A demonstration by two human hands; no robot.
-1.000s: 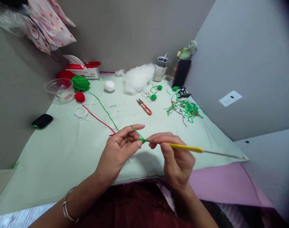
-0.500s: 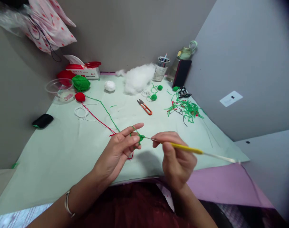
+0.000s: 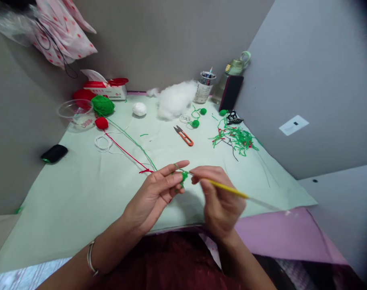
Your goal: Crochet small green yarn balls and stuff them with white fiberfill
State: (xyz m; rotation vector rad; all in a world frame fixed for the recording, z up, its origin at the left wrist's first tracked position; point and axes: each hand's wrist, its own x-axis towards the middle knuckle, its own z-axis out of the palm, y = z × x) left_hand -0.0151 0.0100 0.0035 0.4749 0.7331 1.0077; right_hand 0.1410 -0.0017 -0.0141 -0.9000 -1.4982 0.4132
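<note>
Fingers [image 3: 168,183] closed on their work, which seems at an early stage

Near the centre of the frame, thumb and fingers of the left hand [image 3: 150,193] pinch a small green piece of looped yarn [image 3: 185,177], with the index finger stretched out above it. Fingers of the right hand [image 3: 221,197] hold a slim hook with a yellow handle [image 3: 228,188]; its metal front reaches the piece, but whether it sits inside a loop I cannot tell.

Because the piece is so little, I judge that only a few stitches are made and most remain. A thin green yarn strand [image 3: 135,141] runs from the left hand toward a round green yarn ball [image 3: 103,105] at the upper left, so the piece is probably not yet cut free. Beyond the hands, orange snips with dark blades [image 3: 186,139] lie untouched, above the centre. Fluffy white stuffing [image 3: 176,100] waits at the upper centre, also unused for this piece, it seems.
</note>
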